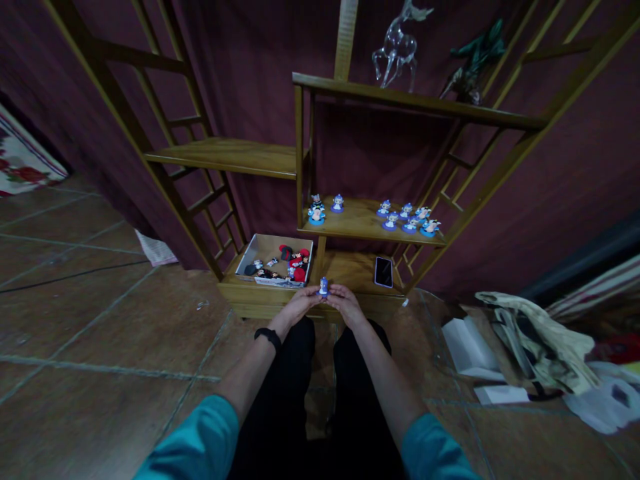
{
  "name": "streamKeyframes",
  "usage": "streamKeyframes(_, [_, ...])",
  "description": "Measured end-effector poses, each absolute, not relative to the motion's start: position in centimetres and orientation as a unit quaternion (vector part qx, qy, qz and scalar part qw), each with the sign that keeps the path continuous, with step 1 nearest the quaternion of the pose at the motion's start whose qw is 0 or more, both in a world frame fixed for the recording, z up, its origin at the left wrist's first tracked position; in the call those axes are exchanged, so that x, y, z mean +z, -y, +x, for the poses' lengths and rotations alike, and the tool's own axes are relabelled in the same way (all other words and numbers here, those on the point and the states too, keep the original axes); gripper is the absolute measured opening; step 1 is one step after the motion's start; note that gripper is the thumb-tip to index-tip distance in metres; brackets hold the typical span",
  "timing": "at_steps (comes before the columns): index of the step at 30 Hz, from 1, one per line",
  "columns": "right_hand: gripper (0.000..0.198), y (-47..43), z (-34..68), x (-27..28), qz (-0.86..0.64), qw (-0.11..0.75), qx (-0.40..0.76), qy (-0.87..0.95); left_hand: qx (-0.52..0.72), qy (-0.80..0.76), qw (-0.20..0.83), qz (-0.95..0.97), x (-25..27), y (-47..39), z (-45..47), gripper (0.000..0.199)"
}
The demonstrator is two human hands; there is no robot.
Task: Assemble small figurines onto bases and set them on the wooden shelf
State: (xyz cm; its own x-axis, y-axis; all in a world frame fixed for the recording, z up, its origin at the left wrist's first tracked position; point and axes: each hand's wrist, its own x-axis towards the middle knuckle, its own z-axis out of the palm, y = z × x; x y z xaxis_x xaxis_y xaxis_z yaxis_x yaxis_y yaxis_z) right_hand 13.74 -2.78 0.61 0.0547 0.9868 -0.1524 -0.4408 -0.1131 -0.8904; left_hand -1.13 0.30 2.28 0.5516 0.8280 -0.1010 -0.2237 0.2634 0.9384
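Between my fingertips, just in front of the cabinet's low shelf, I hold a small purple-and-white figurine [324,287] upright. My left hand [301,303] grips its left side, and my right hand [346,303] grips its right side. Up and to the left stands an open cardboard box [276,241] with several small figures in it, some with red or dark caps. On the shelf above my hands, similar purple figurines [391,221] cluster at the right. One more purple figurine [337,203] and a blue-based figurine [317,215] stand toward the left.
A phone [383,272] lies on the lower shelf [345,263] to the right. Higher up, a clear glass deer [397,50] and a dark green statue [477,60] stand on the top shelf. Bags and cloth [540,340] lie on the floor at the right.
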Motion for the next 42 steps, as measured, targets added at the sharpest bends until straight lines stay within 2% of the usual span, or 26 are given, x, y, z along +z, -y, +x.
streamKeyframes(9, [0.040, 2.8, 13.7, 1.0, -0.429, 0.589, 0.609, 0.312, 0.378, -0.330, 0.707, 0.499, 2.3, -0.2, -1.0, 0.038])
streamKeyframes(25, [0.031, 3.1, 13.6, 1.1, -0.418, 0.563, 0.650, 0.294, 0.434, -0.409, 0.582, 0.553, -0.3, -1.1, -0.8, 0.039])
streamKeyframes(42, [0.038, 3.2, 13.7, 1.3, -0.446, 0.561, 0.625, 0.309, 0.427, -0.346, 0.657, 0.516, 0.4, -0.7, -1.2, 0.032])
